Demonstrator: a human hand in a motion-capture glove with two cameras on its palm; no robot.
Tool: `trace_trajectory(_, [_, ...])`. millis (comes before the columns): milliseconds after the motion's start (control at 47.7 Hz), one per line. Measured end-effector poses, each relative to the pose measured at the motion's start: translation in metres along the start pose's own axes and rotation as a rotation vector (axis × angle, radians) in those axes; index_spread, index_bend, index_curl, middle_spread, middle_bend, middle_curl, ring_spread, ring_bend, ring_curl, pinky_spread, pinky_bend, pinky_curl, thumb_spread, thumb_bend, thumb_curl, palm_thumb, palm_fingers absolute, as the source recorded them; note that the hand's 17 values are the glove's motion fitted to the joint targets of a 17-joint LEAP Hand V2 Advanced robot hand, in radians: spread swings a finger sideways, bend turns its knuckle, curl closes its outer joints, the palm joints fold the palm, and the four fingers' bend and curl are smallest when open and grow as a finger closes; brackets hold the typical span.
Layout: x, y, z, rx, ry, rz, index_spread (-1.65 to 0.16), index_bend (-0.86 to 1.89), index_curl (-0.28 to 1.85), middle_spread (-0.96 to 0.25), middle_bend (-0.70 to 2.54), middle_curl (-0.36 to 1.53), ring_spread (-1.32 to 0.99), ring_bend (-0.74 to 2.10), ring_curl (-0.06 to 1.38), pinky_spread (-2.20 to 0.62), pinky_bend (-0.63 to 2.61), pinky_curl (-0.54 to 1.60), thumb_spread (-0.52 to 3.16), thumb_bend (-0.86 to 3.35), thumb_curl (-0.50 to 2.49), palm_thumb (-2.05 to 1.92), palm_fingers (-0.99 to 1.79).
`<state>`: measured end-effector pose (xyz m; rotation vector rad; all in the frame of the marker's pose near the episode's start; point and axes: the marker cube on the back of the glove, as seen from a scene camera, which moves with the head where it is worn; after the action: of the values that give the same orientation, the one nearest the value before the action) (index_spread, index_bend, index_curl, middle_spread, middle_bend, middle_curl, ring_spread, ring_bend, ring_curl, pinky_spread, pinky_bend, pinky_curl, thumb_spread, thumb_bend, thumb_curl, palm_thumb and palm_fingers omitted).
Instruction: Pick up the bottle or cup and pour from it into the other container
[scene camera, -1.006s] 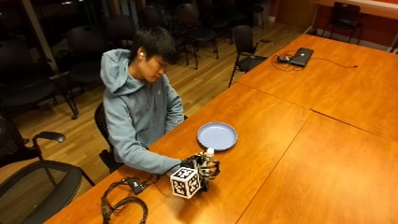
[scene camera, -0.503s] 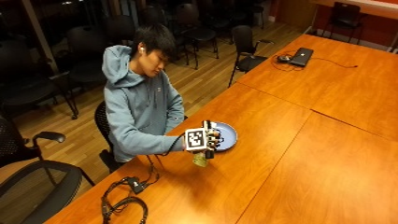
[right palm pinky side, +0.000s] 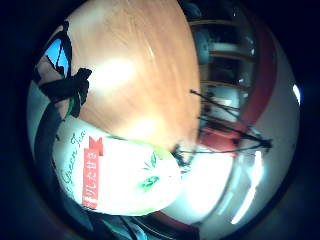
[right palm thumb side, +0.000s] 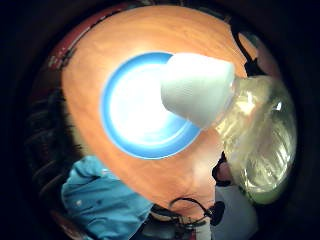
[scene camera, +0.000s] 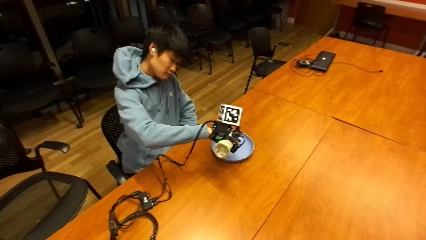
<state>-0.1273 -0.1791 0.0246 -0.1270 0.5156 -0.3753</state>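
Now, outside view: the right hand (scene camera: 221, 134) has its grip closed round the bottle (scene camera: 224, 146), tipped over the blue bowl (scene camera: 245, 151) on the tabletop (scene camera: 279, 180), likely for pouring.
Thumb-side palm view: the white cap (right palm thumb side: 197, 90) is on and hangs above the bowl's middle, so nothing can flow yet.
Little-finger-side palm view: the bottle's green-tea label (right palm pinky side: 92, 172) fills the palm side, held clear of the tabletop.
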Motion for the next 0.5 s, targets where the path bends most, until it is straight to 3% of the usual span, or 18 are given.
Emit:
trace_trajectory(210, [-0.066,-0.026,-0.015,-0.032,0.219,-0.022,-0.10,0.12,0.33,-0.05,0.32,0.51,-0.15,0.50,0.46,-0.24,0.51,0.38,0.15,-0.04,0.69,1.04,1.14])
trace_trajectory(503, [-0.075,-0.029,-0.016,-0.018,0.183,-0.047,-0.11,0.12,0.32,-0.06,0.31,0.51,-0.15,0.50,0.46,-0.25,0.52,0.39,0.16,-0.04,0.69,1.03,1.14])
